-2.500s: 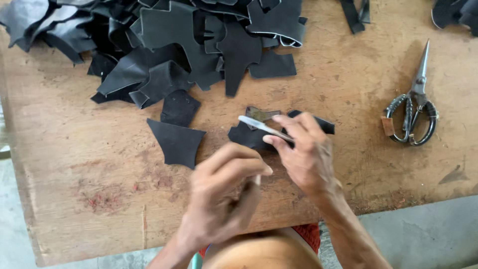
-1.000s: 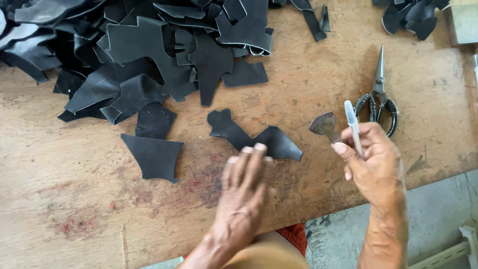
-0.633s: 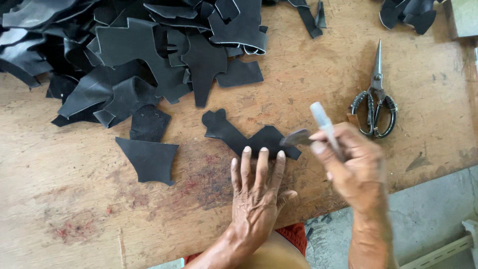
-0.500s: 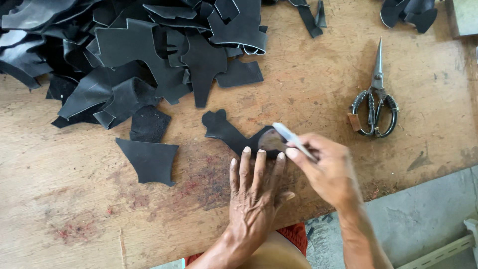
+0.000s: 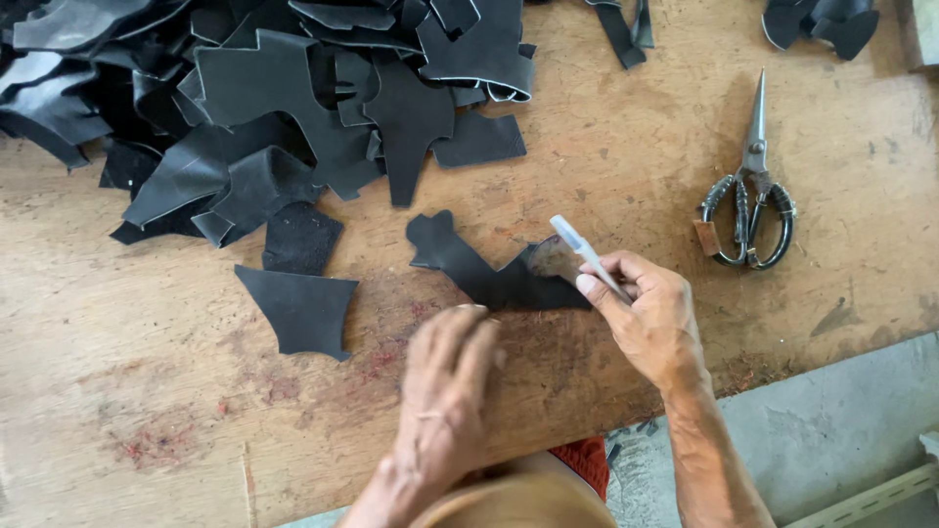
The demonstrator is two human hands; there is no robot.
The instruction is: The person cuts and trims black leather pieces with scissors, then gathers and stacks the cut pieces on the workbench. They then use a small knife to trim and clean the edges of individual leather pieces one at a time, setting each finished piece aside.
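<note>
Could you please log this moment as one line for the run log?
left hand: beside black leather piece | right hand: holds white pen | scissors: idle

Left hand (image 5: 445, 376) flat, palm down, fingers together and pointing away; right hand (image 5: 646, 313) curled in a closed pinch grip, forearm angled in from lower right.

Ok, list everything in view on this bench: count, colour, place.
black cut piece: one, black, bench centre, under both hands
brownish template: one, on its right end
pen: one, white, in right hand
loose pieces: two, black, left of centre
pile of pieces: many, black, top left
scraps: few, black, top right
scissors: one, metal, right
wooden bench: one, brown
left hand: flat, bottom centre
right hand: grips pen
</note>
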